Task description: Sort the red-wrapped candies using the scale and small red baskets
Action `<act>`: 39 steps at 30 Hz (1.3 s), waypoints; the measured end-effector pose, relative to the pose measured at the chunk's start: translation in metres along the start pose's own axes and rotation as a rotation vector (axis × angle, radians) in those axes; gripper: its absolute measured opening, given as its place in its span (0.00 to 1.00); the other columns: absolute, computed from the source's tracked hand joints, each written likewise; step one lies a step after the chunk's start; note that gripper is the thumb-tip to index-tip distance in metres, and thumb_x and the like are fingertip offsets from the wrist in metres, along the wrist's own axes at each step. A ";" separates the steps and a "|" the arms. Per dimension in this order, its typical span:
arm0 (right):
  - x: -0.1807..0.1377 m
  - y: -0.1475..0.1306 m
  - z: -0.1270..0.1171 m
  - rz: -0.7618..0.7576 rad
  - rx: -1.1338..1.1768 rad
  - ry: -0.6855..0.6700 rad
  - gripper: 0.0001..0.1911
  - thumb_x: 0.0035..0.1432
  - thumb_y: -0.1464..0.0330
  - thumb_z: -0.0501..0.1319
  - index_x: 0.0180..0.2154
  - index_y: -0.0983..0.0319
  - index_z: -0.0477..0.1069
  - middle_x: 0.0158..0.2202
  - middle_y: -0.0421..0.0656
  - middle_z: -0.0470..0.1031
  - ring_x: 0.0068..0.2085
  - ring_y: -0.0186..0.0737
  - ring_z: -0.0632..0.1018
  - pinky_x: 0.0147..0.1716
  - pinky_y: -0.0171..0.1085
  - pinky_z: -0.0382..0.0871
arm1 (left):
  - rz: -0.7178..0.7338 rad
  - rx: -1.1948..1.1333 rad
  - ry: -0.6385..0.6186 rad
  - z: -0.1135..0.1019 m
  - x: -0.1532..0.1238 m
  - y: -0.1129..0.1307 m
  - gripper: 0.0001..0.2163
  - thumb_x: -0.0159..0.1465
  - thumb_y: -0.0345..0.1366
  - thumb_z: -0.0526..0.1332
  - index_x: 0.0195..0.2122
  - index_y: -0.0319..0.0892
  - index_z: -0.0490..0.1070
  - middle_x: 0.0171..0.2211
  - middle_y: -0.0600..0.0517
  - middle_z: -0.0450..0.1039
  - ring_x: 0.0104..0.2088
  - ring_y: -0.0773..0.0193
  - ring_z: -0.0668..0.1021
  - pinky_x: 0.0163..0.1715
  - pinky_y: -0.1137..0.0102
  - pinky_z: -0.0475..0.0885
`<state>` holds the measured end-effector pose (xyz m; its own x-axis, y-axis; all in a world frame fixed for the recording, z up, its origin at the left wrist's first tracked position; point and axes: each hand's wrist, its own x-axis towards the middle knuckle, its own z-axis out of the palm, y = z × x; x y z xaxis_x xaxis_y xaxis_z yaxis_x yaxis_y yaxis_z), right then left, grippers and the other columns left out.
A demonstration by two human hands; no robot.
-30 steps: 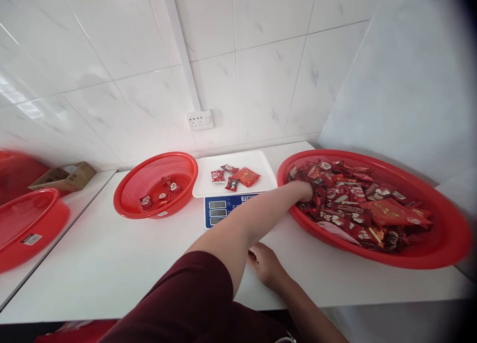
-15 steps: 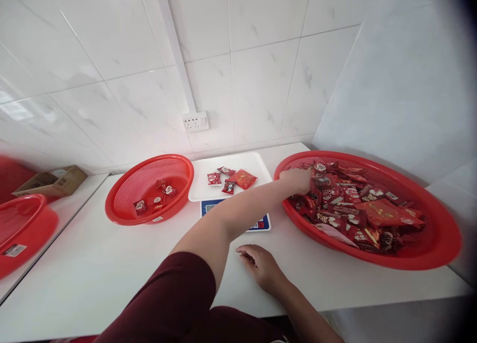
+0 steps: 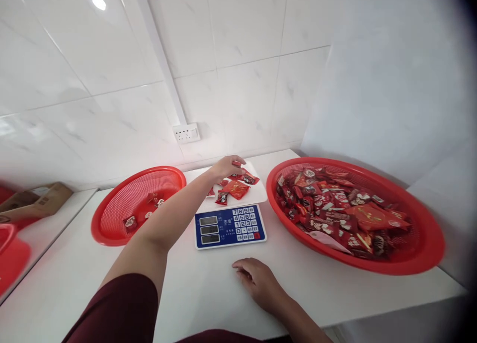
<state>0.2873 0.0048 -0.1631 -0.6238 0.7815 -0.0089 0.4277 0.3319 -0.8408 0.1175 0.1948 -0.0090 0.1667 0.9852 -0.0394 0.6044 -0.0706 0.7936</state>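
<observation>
A small red wrapped sweet [image 3: 237,163] is held pinched in the fingertips of the left hand [image 3: 225,166], which is stretched out over the far part of the white plastic weighing tray [image 3: 261,194] of a blue-fronted digital scale [image 3: 230,226]. The step in hand is judged to be the setting down of this sweet on the tray, where a small heap of red packets [image 3: 233,189] is already laid, just below and beside that hand. For the next move it is judged that the fingers need only be opened low over the tray, so that the sweet is let fall among the others and not past the tray's back edge. The right hand [image 3: 261,283] is laid palm down on the white tabletop [image 3: 179,293], fingers loosely apart with nothing gripped, in front of the scale and well apart from the sweet. To the right of the scale a large round red plastic mesh basket [image 3: 428,256] is seen, filled with a mass of red wrappers [image 3: 335,204]; to the left a smaller red mesh basket [image 3: 112,239] is seen with only a few wrapped pieces [image 3: 130,223] in it
</observation>
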 end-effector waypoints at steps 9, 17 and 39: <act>0.001 0.005 0.004 0.010 -0.007 -0.039 0.16 0.59 0.67 0.50 0.44 0.60 0.73 0.42 0.47 0.76 0.43 0.43 0.75 0.42 0.41 0.68 | -0.083 0.241 0.113 -0.046 -0.021 -0.036 0.13 0.54 0.26 0.59 0.41 0.41 0.71 0.38 0.49 0.71 0.35 0.66 0.74 0.33 0.73 0.70; 0.000 0.007 0.004 0.037 0.034 -0.014 0.16 0.59 0.65 0.51 0.44 0.60 0.73 0.44 0.46 0.76 0.44 0.43 0.75 0.43 0.42 0.68 | 0.085 0.527 -0.253 -0.004 -0.023 -0.009 0.22 0.43 0.35 0.68 0.43 0.47 0.74 0.46 0.51 0.68 0.40 0.60 0.73 0.39 0.71 0.66; -0.001 0.012 0.005 0.050 -0.022 -0.008 0.17 0.59 0.63 0.51 0.44 0.60 0.73 0.44 0.44 0.77 0.44 0.44 0.75 0.44 0.42 0.69 | 0.253 0.186 -0.223 0.028 -0.017 0.051 0.25 0.57 0.41 0.64 0.52 0.35 0.58 0.44 0.46 0.69 0.36 0.67 0.71 0.31 0.76 0.64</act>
<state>0.2894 0.0051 -0.1758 -0.6061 0.7935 -0.0551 0.4727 0.3037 -0.8273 0.1677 0.1698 0.0148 0.4819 0.8762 -0.0041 0.6503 -0.3545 0.6719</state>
